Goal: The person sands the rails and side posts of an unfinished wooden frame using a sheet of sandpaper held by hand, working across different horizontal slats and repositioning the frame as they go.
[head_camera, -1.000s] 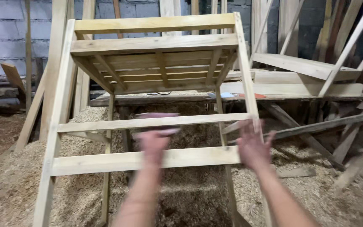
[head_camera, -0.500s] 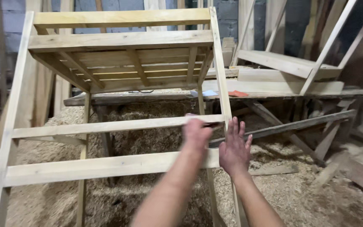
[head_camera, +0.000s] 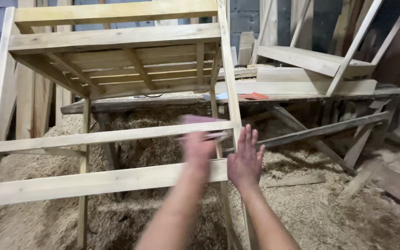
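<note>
— While the right hand [head_camera: 245,159] is flat by the wooden frame [head_camera: 116,134], fingers together, is there room?
— Yes, sawdust floor [head_camera: 311,208] lies open rightward. Frame's rails run sideways, legs lean up. Left hand [head_camera: 199,146] is blurry; can't tell its fingers.

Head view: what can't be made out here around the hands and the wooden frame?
- Left hand: motion-blurred; its grip and any held thing cannot be told.
- Wooden frame: feet cut off by the bottom edge, top by the upper edge.
- Right hand: palm faces away; contact with the frame's upright unclear.
</note>
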